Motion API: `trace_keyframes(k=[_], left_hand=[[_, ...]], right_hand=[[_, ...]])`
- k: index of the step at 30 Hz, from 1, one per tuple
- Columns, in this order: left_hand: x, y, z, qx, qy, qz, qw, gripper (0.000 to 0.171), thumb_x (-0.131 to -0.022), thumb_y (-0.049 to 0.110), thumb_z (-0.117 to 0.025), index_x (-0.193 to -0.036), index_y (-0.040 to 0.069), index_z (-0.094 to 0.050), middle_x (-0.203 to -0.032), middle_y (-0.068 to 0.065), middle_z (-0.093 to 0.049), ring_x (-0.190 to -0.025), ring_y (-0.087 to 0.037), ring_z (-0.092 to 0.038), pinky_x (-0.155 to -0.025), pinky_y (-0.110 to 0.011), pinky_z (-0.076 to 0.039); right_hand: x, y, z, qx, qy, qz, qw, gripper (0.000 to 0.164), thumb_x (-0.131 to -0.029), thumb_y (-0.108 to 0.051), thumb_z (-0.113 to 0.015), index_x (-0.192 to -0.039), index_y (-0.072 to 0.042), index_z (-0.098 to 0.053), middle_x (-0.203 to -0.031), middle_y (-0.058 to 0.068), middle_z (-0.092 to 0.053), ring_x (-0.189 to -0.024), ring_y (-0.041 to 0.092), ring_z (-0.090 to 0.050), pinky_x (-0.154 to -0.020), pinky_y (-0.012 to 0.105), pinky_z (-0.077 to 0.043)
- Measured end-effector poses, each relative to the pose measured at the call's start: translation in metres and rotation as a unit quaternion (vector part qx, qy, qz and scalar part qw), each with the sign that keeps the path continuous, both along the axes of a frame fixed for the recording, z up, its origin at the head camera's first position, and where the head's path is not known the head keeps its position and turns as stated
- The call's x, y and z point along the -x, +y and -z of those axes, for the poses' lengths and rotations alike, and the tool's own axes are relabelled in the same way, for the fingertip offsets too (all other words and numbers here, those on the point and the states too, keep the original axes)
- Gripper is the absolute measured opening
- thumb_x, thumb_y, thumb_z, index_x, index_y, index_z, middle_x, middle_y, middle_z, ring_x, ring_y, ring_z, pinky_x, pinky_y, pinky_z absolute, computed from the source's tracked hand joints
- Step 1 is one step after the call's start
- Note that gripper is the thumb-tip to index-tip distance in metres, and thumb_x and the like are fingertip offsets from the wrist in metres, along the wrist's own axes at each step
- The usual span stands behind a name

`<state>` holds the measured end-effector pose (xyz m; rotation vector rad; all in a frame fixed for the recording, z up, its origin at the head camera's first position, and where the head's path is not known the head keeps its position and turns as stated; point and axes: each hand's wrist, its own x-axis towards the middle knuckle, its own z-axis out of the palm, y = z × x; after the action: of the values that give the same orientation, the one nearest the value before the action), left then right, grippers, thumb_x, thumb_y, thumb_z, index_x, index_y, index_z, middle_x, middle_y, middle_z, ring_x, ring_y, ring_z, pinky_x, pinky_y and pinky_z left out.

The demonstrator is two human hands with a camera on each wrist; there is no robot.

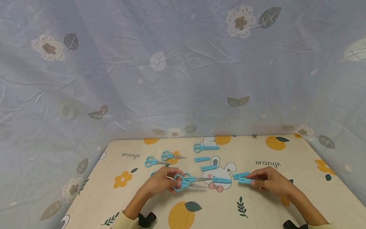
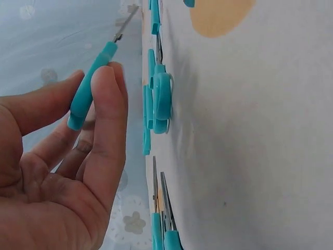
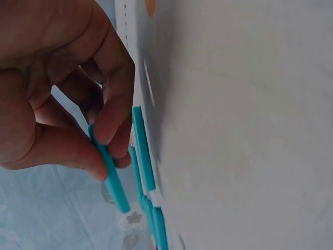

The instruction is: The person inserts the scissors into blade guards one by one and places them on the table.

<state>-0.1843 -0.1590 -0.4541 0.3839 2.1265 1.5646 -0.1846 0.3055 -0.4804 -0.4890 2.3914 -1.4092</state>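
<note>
above the cream cloth [image 1: 217,210], left fingers [image 2: 110,120] round blue scissors [image 2: 85,94], right fingers [image 3: 118,99] round a blue sheath [image 3: 117,192]

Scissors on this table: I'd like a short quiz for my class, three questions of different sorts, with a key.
1. Multiple choice. What does the right hand hold?
A. A pair of scissors
B. A blue blade cover
C. Nothing

2. True or false? The left hand holds a pair of scissors with bare blades.

3. Fill the gap. In the head view, the scissors farthest from the person have their blades ____ rather than bare.

Key: 1. B; 2. True; 3. covered.
</note>
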Motion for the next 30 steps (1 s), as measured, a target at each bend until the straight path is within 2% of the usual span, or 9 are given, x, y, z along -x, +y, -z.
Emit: trace_keyframes(k=[5, 11, 16, 23, 30], left_hand=[[0.0, 0.0, -0.003, -0.016, -0.008, -0.009, 0.9998, 0.033, -0.104, 0.007, -0.069, -0.135, -0.005, -0.068, -0.102, -0.008, -0.068, -0.084, -0.017, -0.074, -0.07, -0.032, -0.067], [0.001, 0.001, -0.007, -0.039, -0.013, -0.01, 0.9991, 0.036, -0.105, 0.01, -0.069, -0.137, -0.007, -0.065, -0.105, -0.009, -0.069, -0.087, -0.017, -0.074, -0.072, -0.029, -0.066], [0.004, 0.003, -0.008, -0.043, -0.019, -0.021, 0.9987, 0.039, -0.103, 0.011, -0.071, -0.137, -0.007, -0.064, -0.101, -0.008, -0.073, -0.088, -0.018, -0.075, -0.072, -0.029, -0.066], [0.007, 0.007, -0.011, -0.066, -0.021, -0.029, 0.9972, 0.043, -0.102, 0.012, -0.074, -0.137, -0.01, -0.062, -0.098, -0.006, -0.074, -0.086, -0.017, -0.075, -0.071, -0.027, -0.065], [0.011, 0.008, -0.013, -0.075, -0.006, -0.041, 0.9963, 0.038, -0.099, 0.01, -0.078, -0.133, -0.004, -0.067, -0.098, -0.006, -0.073, -0.086, -0.017, -0.076, -0.072, -0.032, -0.067]], right_hand=[[0.001, -0.001, -0.004, 0.071, -0.093, -0.023, 0.993, 0.035, -0.102, -0.014, -0.073, -0.128, 0.01, -0.072, -0.093, -0.002, -0.072, -0.069, 0.007, -0.056, -0.06, 0.022, -0.051], [-0.001, -0.001, -0.009, 0.11, -0.148, -0.035, 0.982, 0.036, -0.104, -0.014, -0.07, -0.132, 0.009, -0.07, -0.092, -0.006, -0.073, -0.075, 0.006, -0.059, -0.064, 0.02, -0.055], [-0.001, -0.001, -0.01, 0.116, -0.153, -0.035, 0.981, 0.034, -0.106, -0.013, -0.068, -0.132, 0.008, -0.071, -0.098, -0.005, -0.076, -0.075, 0.006, -0.059, -0.065, 0.02, -0.056], [0.001, -0.007, -0.017, 0.101, -0.141, -0.013, 0.985, 0.038, -0.102, -0.012, -0.072, -0.132, 0.011, -0.069, -0.088, -0.005, -0.069, -0.074, 0.008, -0.059, -0.062, 0.022, -0.055], [0.0, -0.012, -0.026, 0.077, -0.139, 0.01, 0.987, 0.039, -0.102, -0.019, -0.075, -0.131, 0.007, -0.072, -0.091, -0.004, -0.069, -0.077, 0.01, -0.058, -0.064, 0.023, -0.054]])
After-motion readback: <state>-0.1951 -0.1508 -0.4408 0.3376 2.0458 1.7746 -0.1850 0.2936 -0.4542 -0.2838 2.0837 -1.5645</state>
